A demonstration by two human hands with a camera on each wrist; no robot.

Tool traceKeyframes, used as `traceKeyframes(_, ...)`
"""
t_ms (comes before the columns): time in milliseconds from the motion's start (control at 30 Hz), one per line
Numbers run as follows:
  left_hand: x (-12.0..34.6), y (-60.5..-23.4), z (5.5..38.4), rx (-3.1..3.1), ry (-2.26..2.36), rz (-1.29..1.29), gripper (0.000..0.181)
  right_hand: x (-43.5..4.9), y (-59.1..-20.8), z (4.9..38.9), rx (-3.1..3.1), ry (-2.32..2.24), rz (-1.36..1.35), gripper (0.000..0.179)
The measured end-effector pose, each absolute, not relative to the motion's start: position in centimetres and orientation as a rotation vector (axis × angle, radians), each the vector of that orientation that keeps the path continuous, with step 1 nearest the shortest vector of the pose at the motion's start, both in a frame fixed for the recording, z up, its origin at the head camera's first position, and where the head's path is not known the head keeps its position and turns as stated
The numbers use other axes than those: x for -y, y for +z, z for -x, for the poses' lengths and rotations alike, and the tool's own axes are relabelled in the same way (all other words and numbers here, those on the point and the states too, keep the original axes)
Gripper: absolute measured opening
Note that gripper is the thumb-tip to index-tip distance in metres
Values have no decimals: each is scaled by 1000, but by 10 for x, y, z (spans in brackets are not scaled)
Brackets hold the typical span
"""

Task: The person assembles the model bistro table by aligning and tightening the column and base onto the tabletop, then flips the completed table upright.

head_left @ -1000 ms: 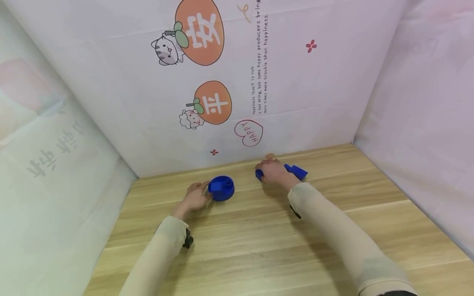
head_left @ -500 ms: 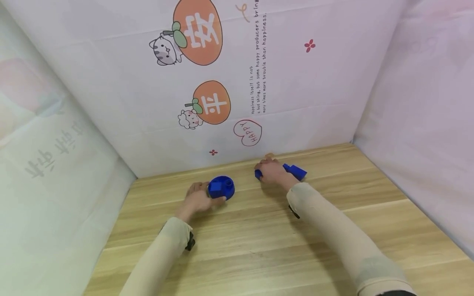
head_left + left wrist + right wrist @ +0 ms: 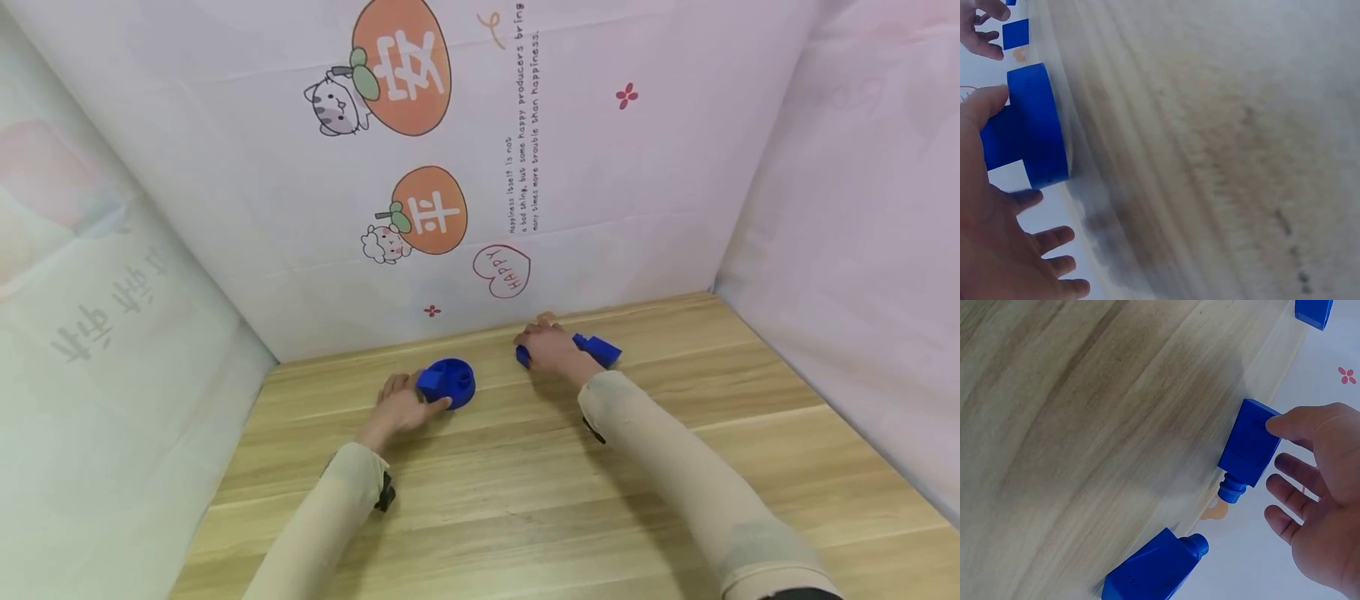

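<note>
In the head view my left hand straddles a round blue base lying on the table, thumb at its near rim and fingers at its left. A square block and a small hollow ring stand on the base. The left wrist view shows the thumb against the block, the index finger by the base's lower edge, the other fingers spread. My right hand pinches a blue block with a ridged neck between thumb and fingers. A similar necked block lies right of that hand.
The wooden table meets a printed white cloth wall just behind both hands. More cloth walls close off the left and right sides.
My left thumb has moved to the right along the near rim of the round base. The square block now sits further left and the ring slightly nearer. My right hand looks unchanged.
</note>
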State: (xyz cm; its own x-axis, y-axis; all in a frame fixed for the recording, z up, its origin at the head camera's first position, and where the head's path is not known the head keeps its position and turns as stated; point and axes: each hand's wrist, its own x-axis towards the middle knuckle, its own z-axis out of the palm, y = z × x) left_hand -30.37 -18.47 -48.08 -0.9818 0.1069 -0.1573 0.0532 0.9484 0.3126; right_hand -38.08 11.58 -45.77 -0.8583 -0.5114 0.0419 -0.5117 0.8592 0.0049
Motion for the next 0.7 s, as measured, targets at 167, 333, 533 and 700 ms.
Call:
traceKeyframes(167, 186, -483, 303, -2910, 549, -115, 94, -116, -465, 386, 3027, -36, -810, 48)
traceKeyframes(333, 187, -483, 305, -2913, 636, -128, 92, -116, -466, 388, 3024, -57, -820, 49)
traceKeyframes(533, 189, -484, 309, -2904, 745, -177, 82, -116, -468, 391, 3026, -85, -831, 49)
traceKeyframes(700, 192, -484, 310, -2868, 829, -175, 83, -113, -469, 392, 3033, -142, -846, 50)
